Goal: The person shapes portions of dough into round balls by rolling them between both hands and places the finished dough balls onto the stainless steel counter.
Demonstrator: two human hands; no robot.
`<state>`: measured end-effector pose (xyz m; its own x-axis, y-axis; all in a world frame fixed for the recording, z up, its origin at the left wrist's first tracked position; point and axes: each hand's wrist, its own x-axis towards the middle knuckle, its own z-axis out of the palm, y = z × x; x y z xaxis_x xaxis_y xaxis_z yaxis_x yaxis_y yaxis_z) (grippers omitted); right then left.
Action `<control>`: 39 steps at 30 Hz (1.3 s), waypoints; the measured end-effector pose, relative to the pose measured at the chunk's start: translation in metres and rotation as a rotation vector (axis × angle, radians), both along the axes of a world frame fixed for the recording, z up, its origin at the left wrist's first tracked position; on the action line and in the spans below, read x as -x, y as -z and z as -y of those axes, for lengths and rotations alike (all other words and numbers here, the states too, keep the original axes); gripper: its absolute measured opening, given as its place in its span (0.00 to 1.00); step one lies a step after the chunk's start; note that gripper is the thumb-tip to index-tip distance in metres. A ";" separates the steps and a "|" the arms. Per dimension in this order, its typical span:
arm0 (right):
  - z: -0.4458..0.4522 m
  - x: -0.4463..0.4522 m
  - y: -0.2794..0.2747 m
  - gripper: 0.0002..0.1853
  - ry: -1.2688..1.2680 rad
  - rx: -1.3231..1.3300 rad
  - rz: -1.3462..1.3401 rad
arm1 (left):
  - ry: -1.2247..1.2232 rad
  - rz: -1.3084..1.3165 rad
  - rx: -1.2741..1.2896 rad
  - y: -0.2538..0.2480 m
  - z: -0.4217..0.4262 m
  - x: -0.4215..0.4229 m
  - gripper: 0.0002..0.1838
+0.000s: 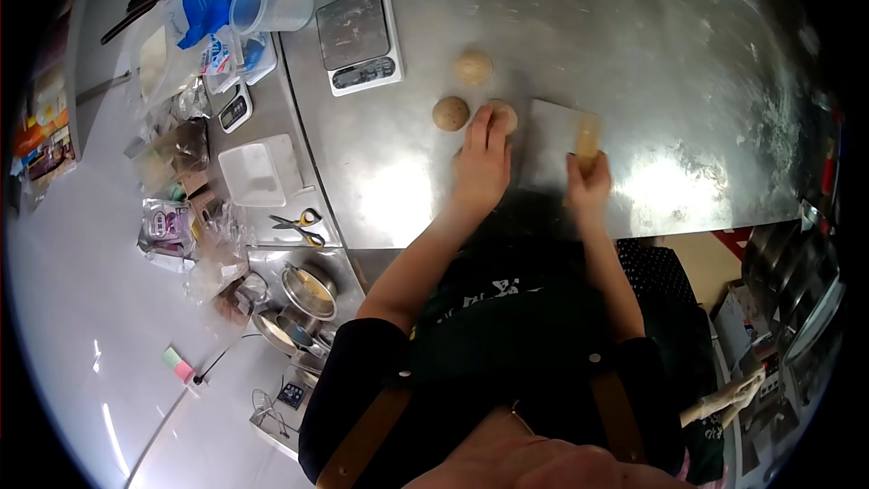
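My left hand rests its fingers curled over a round dough ball, partly covering it. Two more dough balls sit close by: a speckled brown one just left of my fingers and a paler one farther from me. In my right hand is a dough scraper, gripped by its yellowish wooden handle. Its flat metal blade lies on or just above the steel table, to the right of the dough ball under my left hand.
A digital scale stands on the steel table at the far left. Scissors, a white tray and a plastic cup lie farther left. Metal bowls stand by my left elbow. Another person's gloved hand shows lower right.
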<state>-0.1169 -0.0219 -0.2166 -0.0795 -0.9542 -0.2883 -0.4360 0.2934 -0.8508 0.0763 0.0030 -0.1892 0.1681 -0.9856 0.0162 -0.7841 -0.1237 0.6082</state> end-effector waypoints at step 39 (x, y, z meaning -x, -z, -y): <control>0.166 -0.136 0.019 0.20 -0.618 0.082 -0.221 | -0.037 0.105 -0.152 -0.005 0.084 -0.089 0.38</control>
<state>0.0188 -0.1875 -0.2355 0.4412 -0.8613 -0.2522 -0.6699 -0.1291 -0.7311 0.1654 -0.0805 -0.1845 0.2095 -0.9712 -0.1134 -0.8356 -0.2381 0.4951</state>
